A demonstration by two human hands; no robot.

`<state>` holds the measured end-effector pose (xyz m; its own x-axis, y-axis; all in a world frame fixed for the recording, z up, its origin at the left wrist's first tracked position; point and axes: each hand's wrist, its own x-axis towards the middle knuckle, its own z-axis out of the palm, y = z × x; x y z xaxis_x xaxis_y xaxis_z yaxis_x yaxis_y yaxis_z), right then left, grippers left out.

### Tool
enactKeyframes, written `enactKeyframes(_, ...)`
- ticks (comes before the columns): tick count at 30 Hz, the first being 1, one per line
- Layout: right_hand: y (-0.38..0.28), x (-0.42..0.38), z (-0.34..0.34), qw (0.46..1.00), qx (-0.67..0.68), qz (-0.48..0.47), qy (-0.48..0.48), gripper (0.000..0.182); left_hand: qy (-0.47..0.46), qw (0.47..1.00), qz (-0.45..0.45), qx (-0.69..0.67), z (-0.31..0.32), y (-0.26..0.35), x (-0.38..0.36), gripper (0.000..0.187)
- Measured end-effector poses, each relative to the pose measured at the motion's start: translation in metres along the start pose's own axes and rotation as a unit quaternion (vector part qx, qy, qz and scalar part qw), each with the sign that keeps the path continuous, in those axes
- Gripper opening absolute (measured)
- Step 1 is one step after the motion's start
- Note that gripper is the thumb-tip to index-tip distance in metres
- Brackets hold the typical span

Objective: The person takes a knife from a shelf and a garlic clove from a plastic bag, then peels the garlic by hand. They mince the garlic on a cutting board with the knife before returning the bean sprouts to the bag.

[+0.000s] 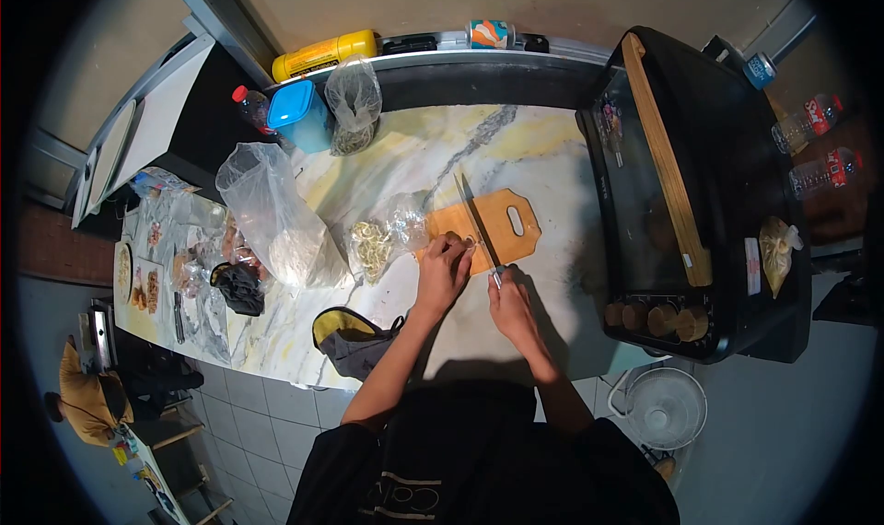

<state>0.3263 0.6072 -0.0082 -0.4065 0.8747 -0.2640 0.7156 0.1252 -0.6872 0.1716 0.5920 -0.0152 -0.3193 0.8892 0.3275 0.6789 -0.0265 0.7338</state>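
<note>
On the marbled counter [543, 166] lies an orange cutting board [502, 214] with a handle slot. My right hand [512, 306] is closed round the handle of a knife [476, 214], whose long blade crosses the board and points away from me. Just left of the blade, my left hand [445, 269] has its fingers bent and pressed together at a small piece of food [471, 240], too small to name. Beside the board, a clear plastic bag [370, 249] holds pale sliced pieces. A dark oven mitt [354, 341] with yellow lining rests at the counter's front edge.
A black oven [709, 193] with a wooden handle stands at the right. To the left are a bag of white powder [295, 239], a blue-lidded tub [299, 115] and another plastic bag [354, 110]. A person [92, 396] is at far left; a bucket [665, 410] stands below.
</note>
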Motion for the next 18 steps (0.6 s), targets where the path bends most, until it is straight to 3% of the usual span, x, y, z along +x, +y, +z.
enactKeyframes(18, -0.0022, -0.0018, 0.004, 1.0, -0.01, 0.013, 0.003, 0.042, 0.005, 1.0, 0.004, -0.009, 0.0011, -0.0023, -0.0008, 0.011)
